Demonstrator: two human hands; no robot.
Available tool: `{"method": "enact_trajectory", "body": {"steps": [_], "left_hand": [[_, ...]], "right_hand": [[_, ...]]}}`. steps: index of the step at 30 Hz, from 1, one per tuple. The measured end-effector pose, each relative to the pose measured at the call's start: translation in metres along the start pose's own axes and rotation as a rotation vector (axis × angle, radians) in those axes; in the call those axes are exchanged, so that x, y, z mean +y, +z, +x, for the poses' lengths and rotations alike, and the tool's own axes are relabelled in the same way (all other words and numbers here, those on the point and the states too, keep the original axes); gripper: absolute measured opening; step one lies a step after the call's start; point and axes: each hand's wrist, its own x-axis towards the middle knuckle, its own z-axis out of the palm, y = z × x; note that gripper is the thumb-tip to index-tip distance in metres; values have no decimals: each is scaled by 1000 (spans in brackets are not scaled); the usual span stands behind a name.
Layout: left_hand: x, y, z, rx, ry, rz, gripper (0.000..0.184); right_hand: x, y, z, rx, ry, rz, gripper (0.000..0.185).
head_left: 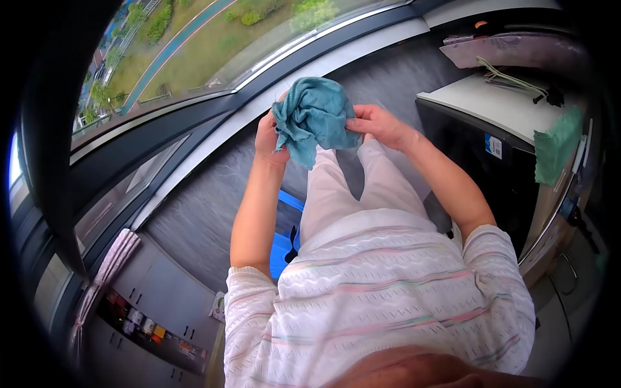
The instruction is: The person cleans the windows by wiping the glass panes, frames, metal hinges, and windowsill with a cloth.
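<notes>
A crumpled teal cloth (317, 113) hangs between both hands, in front of the legs and above the grey floor. My left hand (268, 134) holds its left side, with the fingers partly hidden behind the bunched fabric. My right hand (381, 126) pinches the right edge of the cloth between thumb and fingers. The lower left corner of the cloth dangles loosely.
A large window (187, 58) with a dark frame is at the upper left. A blue plastic object (279, 255) stands beside the legs. To the right is a black cabinet with a white top (482, 103) and a green cloth (557, 145). Grey cupboards (162, 271) are lower left.
</notes>
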Motion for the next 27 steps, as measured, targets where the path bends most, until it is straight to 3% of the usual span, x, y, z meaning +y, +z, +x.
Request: {"method": "enact_trajectory", "body": {"steps": [3,5,7,8,11,13,18,21,27], "left_hand": [[-15,-10,6,86,32,88,39],[-21,-20,8,186,-3,250,35],[-32,-36,11,385,-115,416,30],[-40,-55,16,490,-59,569,28],[-58,-87,14,743,-177,637,28],[-66,-100,10,807,-225,700,27],[-51,-126,-16,836,-276,808,27],[-9,-131,-39,885,-247,912,26],[103,-160,-118,1163,181,933,29]], "right_hand": [[7,-43,-14,85,24,7,32],[-7,-62,-29,104,17,196,30],[-14,-78,-34,131,-4,321,29],[-16,-85,-36,151,-19,350,29],[-2,-120,-35,230,-58,373,29],[-5,-128,-34,317,-70,381,29],[-96,-119,-20,169,-381,226,22],[-177,-115,1,-56,-521,148,24],[-254,-43,105,-38,-751,-384,22]]}}
